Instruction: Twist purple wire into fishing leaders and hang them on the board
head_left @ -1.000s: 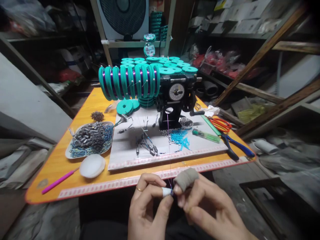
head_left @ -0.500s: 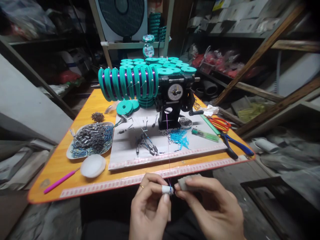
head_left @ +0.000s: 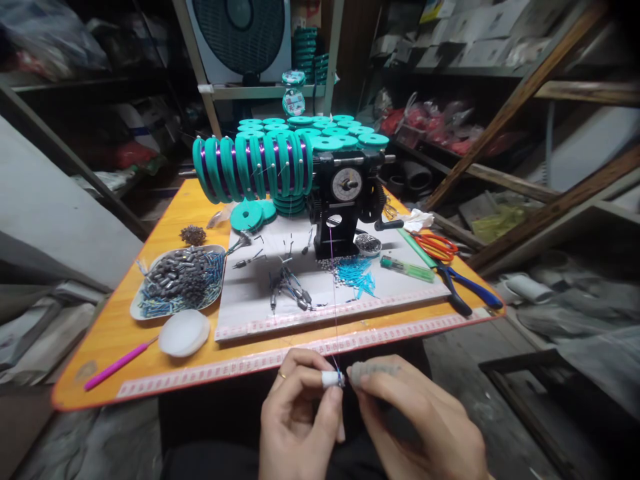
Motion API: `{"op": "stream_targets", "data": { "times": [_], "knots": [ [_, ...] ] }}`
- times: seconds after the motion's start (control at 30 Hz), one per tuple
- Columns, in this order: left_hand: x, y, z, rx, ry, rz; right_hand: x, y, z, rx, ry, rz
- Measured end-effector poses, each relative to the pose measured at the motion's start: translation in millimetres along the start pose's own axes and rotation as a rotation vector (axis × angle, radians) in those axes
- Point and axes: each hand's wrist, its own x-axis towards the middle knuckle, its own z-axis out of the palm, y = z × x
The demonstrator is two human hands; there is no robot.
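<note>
Below the table's front edge, my left hand (head_left: 303, 413) pinches a small white piece (head_left: 331, 379) with blue thread at its right end. A thin purple line (head_left: 334, 293) runs from the black winding machine (head_left: 337, 200) down to that end. My right hand (head_left: 420, 413) is closed just to the right, and a grey wrapping (head_left: 373, 370) covers part of its index finger. Whatever its fingertips grip is too small to make out. The two hands are close together, with a narrow gap between their fingertips.
Teal spools (head_left: 253, 167) sit on the machine's shaft. On the yellow table (head_left: 115, 333) are a tray of grey weights (head_left: 133, 310), a white lid (head_left: 184, 333), a pink-handled tool (head_left: 120, 363), blue pieces (head_left: 357, 275), blue pliers (head_left: 463, 287) and orange scissors (head_left: 435, 247).
My right hand has turned a little, and its fingers have shifted beside the white piece. My left hand keeps its pinch. The whole view has moved slightly.
</note>
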Motion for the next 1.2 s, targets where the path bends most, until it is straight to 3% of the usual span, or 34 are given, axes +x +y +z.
{"op": "stream_targets", "data": {
  "times": [0.17, 0.6, 0.73, 0.9, 1.03, 1.2],
  "knots": [
    [-0.4, 0.7, 0.7, 0.010, 0.002, 0.010, 2.0, -2.5, -1.6, -0.020, -0.042, -0.023],
    [0.4, -0.8, -1.7, -0.033, -0.022, 0.014, -1.1, -4.5, -2.8, -0.002, -0.019, 0.143],
    [-0.3, -5.5, -2.4, 0.085, 0.006, 0.115, 2.2, -3.6, -11.3, -0.053, -0.148, 0.089],
    [0.0, -10.6, -0.9, 0.279, 0.071, 0.369, 11.7, -7.2, -18.8, -0.110, -0.296, 0.067],
    [-0.6, -13.7, 1.0, 0.324, 0.079, 0.467, 16.6, -12.3, -18.1, -0.157, -0.285, 0.033],
    [-1.5, -19.0, 0.5, 0.344, 0.079, 0.461, 13.7, -13.6, -11.1, -0.213, -0.243, 0.004]
  ]
}}
